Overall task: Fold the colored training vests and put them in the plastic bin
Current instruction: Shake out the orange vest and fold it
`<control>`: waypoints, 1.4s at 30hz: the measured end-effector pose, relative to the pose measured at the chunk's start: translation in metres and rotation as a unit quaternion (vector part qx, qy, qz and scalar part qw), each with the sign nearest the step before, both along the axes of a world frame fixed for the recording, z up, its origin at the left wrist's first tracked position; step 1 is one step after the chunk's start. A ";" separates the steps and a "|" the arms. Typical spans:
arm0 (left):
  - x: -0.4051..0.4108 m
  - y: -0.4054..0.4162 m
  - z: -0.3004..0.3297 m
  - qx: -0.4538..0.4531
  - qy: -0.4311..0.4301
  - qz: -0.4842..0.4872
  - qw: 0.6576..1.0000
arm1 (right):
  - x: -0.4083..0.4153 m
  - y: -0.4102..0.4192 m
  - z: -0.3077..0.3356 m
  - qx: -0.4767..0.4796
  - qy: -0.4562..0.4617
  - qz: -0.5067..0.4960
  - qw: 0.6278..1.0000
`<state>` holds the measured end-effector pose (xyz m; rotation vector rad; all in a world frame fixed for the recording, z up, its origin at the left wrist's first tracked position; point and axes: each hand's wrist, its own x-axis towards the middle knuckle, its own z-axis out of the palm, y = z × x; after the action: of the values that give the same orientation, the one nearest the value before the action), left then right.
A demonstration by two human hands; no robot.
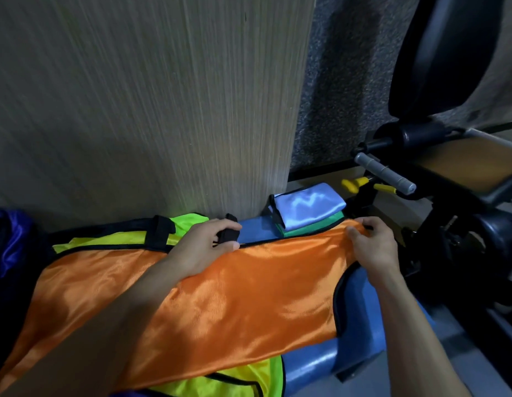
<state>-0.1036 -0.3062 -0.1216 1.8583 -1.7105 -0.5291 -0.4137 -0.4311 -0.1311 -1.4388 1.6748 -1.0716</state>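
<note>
Head view: orange vest (220, 296) hides bench

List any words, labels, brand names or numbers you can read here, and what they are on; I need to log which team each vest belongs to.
None can be read: no print shows on the orange vest, the yellow-green vest, the folded light blue vest or the folded green vest under it.

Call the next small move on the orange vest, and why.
Probably fold it: the orange vest lies spread flat over the blue bench. The left hand pinches its black strap, and the right hand pinches the far corner.
</note>
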 end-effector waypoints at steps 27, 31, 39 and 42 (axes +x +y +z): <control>-0.183 0.032 0.007 -0.033 -0.270 -0.306 0.912 | -0.009 -0.001 -0.012 0.038 0.035 0.040 0.998; -0.176 0.043 0.003 -0.043 -0.221 -0.297 0.928 | -0.011 -0.003 -0.013 0.061 0.029 0.041 0.997; -0.079 0.058 0.007 0.034 -0.374 -0.005 0.927 | -0.006 0.003 -0.009 0.074 0.072 0.060 0.993; -0.058 0.062 0.004 0.042 -0.387 -0.011 0.921 | -0.004 0.006 -0.005 0.091 0.075 0.044 0.992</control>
<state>-0.1613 -0.2444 -0.1176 2.2910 -2.2087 0.1792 -0.4173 -0.4252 -0.1365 -1.4883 1.7463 -0.7581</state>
